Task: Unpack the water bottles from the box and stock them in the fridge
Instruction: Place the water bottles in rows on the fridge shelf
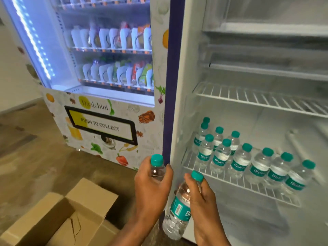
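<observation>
My left hand [150, 190] grips a small water bottle [157, 166] with a teal cap, held upright just left of the fridge's edge. In my right hand [202, 197] is a second water bottle [179, 208], tilted, with its teal cap toward the fridge. Inside the open fridge, a wire shelf [236, 181] carries several stocked bottles [239, 162] in rows, all upright with teal caps and labels. The cardboard box [58, 215] stands open on the floor at the lower left; its contents are hidden from here.
A lit vending machine [106, 68] full of pouches stands left of the fridge, with a "PUSH TO COLLECT" flap [101, 126]. Above the stocked shelf there is a bare wire shelf [257, 100]. Wooden floor [32, 153] lies to the left.
</observation>
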